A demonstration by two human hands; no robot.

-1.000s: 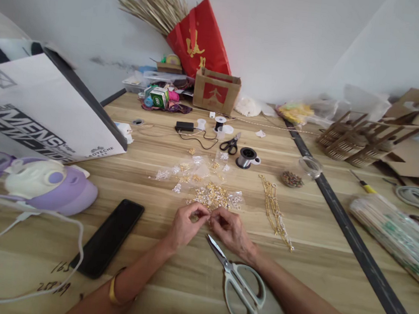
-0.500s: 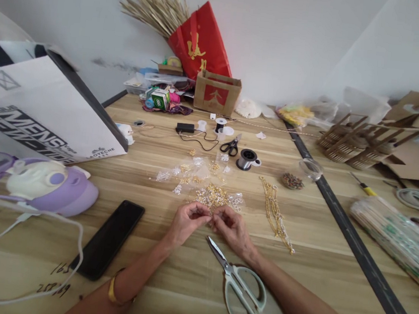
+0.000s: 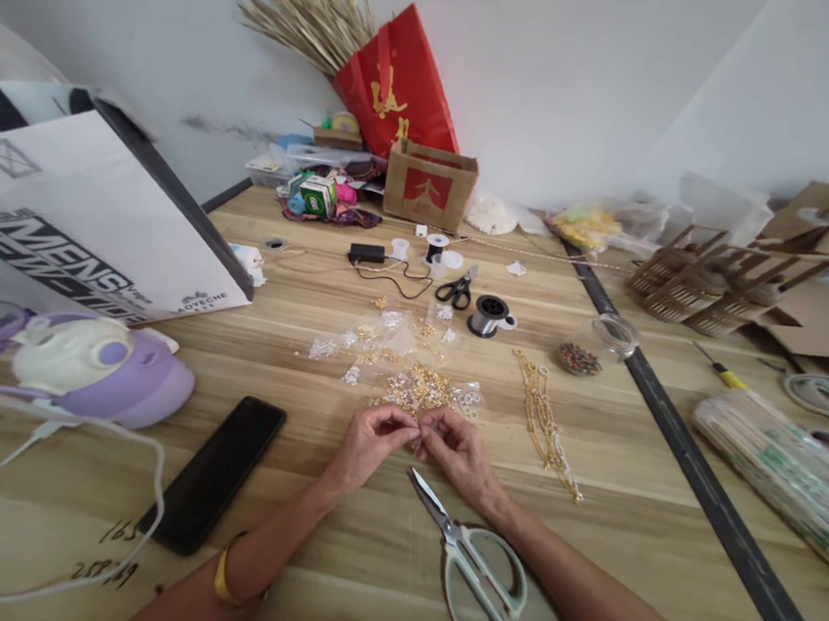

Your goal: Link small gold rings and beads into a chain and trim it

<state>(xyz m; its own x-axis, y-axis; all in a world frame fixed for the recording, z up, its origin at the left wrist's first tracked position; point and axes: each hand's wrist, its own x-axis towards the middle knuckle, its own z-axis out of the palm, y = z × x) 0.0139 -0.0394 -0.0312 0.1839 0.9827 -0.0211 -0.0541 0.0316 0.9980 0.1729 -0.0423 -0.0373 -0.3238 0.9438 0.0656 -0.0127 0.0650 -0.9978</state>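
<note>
My left hand (image 3: pixel 373 443) and my right hand (image 3: pixel 460 454) meet at the middle of the table, thumbs and fingers pinched together. Whatever sits between the fingertips is too small to make out. Just beyond them lies a pile of gold and silver beads (image 3: pixel 419 388). Small clear bags (image 3: pixel 389 333) with tiny findings spread behind the pile, and a bag of rings (image 3: pixel 467 399) touches its right side. Scissors with pale green handles (image 3: pixel 479 584) lie below my right hand, blades pointing toward my hands. Gold and silver chains (image 3: pixel 541 413) rest to the right.
Left of my arm are a black phone (image 3: pixel 220 473), a purple bottle (image 3: pixel 112 373) and a white box (image 3: pixel 90 217). Behind stand a wire spool (image 3: pixel 489 315) and black scissors (image 3: pixel 455 291). A dish of mixed beads (image 3: pixel 578 358) and wrapped sticks (image 3: pixel 783 468) lie rightward.
</note>
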